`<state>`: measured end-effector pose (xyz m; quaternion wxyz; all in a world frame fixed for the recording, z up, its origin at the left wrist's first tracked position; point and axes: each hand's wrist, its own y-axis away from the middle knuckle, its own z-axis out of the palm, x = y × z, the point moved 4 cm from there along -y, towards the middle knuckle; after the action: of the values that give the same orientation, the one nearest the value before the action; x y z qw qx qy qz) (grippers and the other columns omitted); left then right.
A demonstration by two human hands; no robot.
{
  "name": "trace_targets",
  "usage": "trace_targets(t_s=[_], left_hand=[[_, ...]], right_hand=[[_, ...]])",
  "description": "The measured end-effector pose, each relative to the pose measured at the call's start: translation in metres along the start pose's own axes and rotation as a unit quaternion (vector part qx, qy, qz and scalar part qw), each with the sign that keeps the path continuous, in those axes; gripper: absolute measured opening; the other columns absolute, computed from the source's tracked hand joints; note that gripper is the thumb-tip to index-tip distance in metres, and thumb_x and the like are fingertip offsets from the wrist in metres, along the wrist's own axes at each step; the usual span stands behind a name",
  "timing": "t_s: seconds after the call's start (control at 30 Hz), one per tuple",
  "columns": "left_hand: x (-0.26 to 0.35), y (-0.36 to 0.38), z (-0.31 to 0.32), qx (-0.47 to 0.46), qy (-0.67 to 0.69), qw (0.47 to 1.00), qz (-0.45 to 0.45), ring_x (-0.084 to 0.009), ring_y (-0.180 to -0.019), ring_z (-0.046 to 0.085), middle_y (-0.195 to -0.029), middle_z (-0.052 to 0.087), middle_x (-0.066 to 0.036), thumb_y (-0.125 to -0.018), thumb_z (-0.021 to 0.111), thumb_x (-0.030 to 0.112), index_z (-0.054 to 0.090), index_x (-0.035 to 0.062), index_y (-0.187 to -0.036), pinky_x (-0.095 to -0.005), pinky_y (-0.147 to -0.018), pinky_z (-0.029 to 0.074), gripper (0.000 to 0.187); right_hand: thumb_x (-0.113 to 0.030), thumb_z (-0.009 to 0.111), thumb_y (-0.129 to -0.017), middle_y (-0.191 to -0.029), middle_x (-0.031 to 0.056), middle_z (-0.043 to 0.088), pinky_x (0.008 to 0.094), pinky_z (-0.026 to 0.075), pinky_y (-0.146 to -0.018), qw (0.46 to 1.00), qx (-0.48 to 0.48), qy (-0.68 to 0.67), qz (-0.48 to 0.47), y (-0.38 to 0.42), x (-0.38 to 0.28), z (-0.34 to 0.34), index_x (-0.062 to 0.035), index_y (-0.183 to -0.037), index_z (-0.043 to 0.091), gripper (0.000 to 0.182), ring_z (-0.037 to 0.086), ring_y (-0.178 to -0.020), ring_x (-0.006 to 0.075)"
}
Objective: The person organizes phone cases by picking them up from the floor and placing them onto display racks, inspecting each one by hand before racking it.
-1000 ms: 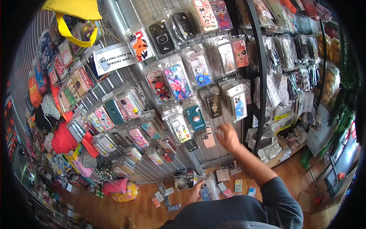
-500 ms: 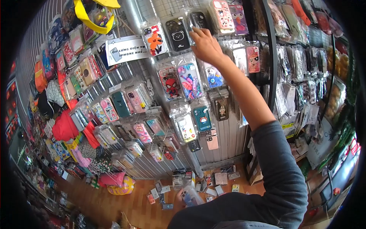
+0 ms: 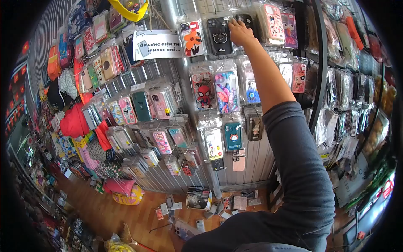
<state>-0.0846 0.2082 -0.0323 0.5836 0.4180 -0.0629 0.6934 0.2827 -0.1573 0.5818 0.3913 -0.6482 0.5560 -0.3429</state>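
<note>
My right hand [image 3: 242, 33] is raised to the top row of the wall display. Its fingers are stretched out and touch the bagged phone cases there, between a black phone case with a white bear outline [image 3: 219, 37] and another black phone case [image 3: 244, 19], which the hand partly covers. Low in the view, my left hand [image 3: 176, 240] is closed on a phone case in a clear bag [image 3: 184, 230]; my sleeve and body hide part of both. Left of the bear case hangs a case with an orange flower [image 3: 192, 38].
Several rows of bagged cases hang below, including a Spider-Man case [image 3: 202, 90] and a teal case [image 3: 233, 135]. A paper sign [image 3: 157, 45] hangs at left. A black post [image 3: 320, 67] stands at right. Loose cases and an open box [image 3: 199, 197] lie on the wooden floor [image 3: 105, 214].
The view has shifted, so the wall display sits further right. My right hand has moved slightly up and closer to the bear case. My left hand still holds the bagged case, lower in view.
</note>
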Motion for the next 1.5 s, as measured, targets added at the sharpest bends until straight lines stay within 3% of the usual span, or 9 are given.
trace_targets(t_s=[0.23,0.47,0.57,0.63,0.73,0.9,1.03,1.23,1.5], left_hand=[[0.006,0.007,0.0,0.075,-0.029,0.991,0.108,-0.0179,-0.069,0.057,-0.078,0.059,-0.005,-0.084,0.041,0.035,0.056,0.0074,-0.089,-0.0306,-0.058,0.047,0.032],[0.021,0.019,0.042,0.019,0.073,0.996,-0.039,-0.0177,-0.068,0.057,-0.08,0.058,-0.005,-0.084,0.044,0.027,0.054,0.0053,-0.092,-0.0302,-0.061,0.047,0.025],[0.037,0.032,0.061,-0.061,-0.36,0.915,0.175,-0.0151,-0.069,0.055,-0.08,0.056,-0.004,-0.082,0.045,0.013,0.052,0.0023,-0.097,-0.0291,-0.062,0.046,0.02],[0.033,0.026,0.05,-0.002,-0.234,0.954,0.189,-0.0124,-0.069,0.054,-0.079,0.054,-0.003,-0.079,0.041,0.0,0.049,0.0004,-0.101,-0.0278,-0.063,0.046,0.023],[0.021,-0.007,0.013,0.016,-0.196,0.96,0.201,-0.0181,-0.075,0.058,-0.084,0.058,-0.006,-0.086,0.042,0.028,0.052,0.0079,-0.1,-0.0311,-0.066,0.048,0.026],[0.002,-0.056,-0.021,0.022,0.075,0.997,-0.013,-0.0191,-0.076,0.059,-0.087,0.059,-0.008,-0.085,0.046,0.026,0.052,0.0066,-0.102,-0.0325,-0.068,0.049,0.027],[0.0,-0.062,-0.019,-0.018,0.065,0.997,-0.022,-0.021,-0.075,0.059,-0.086,0.06,-0.009,-0.083,0.049,0.026,0.053,0.0055,-0.101,-0.0338,-0.067,0.049,0.028],[0.014,-0.07,0.01,-0.024,0.014,1.0,-0.002,-0.019,-0.071,0.06,-0.082,0.06,-0.008,-0.082,0.05,0.022,0.055,0.0026,-0.098,-0.0314,-0.062,0.05,0.026],[0.033,-0.098,0.034,-0.002,-0.139,0.973,0.183,-0.015,-0.068,0.057,-0.084,0.059,-0.007,-0.075,0.06,0.018,0.056,0.0009,-0.096,-0.028,-0.06,0.045,0.028]], right_hand=[[-0.013,0.04,-0.079,-0.135,0.0045,0.028,0.0537,0.03,-0.093,0.999,-0.048,-0.014,0.004,-0.013,0.008,0.021,-0.0128,-0.123,0.037,0.044,0.021,-0.127,0.0243],[-0.015,0.046,-0.077,-0.135,0.0047,0.027,0.054,0.028,-0.094,0.997,-0.069,0.039,0.008,-0.011,0.011,0.022,-0.0221,-0.129,0.03,0.055,0.021,-0.127,0.0246],[-0.019,0.051,-0.074,-0.134,0.0058,0.029,0.0525,0.029,-0.094,0.996,-0.065,0.058,-0.011,-0.008,0.009,0.021,-0.0226,-0.128,0.031,0.058,0.022,-0.126,0.0268],[-0.02,0.055,-0.073,-0.131,0.0072,0.033,0.0482,0.033,-0.093,0.995,-0.063,0.068,-0.022,-0.001,0.006,0.016,-0.0204,-0.124,0.038,0.054,0.027,-0.123,0.0292],[-0.027,0.058,-0.072,-0.124,0.0104,0.041,0.0444,0.036,-0.091,0.992,-0.073,0.092,-0.055,0.002,0.009,0.02,-0.0156,-0.119,0.043,0.051,0.036,-0.116,0.0316],[-0.024,0.063,-0.065,-0.088,0.0208,0.055,0.043,0.039,-0.079,0.987,0.088,0.025,-0.129,0.035,-0.009,-0.016,-0.0018,-0.084,0.055,0.03,0.046,-0.091,0.0381],[-0.024,0.059,-0.075,-0.092,0.0155,0.058,0.0367,0.042,-0.075,0.957,0.197,-0.105,-0.183,0.098,-0.043,-0.043,-0.0058,-0.091,0.06,0.024,0.052,-0.089,0.0313],[-0.005,0.058,-0.074,-0.084,0.0089,0.061,0.028,0.044,-0.063,0.849,-0.108,-0.507,-0.102,0.267,-0.134,-0.025,-0.0016,-0.086,0.059,0.013,0.055,-0.072,0.0164],[-0.005,0.062,-0.073,-0.079,0.0097,0.057,0.0266,0.046,-0.056,0.659,-0.395,-0.638,-0.057,0.457,-0.257,0.02,-0.0016,-0.1,0.053,0.028,0.058,-0.067,0.0161]])
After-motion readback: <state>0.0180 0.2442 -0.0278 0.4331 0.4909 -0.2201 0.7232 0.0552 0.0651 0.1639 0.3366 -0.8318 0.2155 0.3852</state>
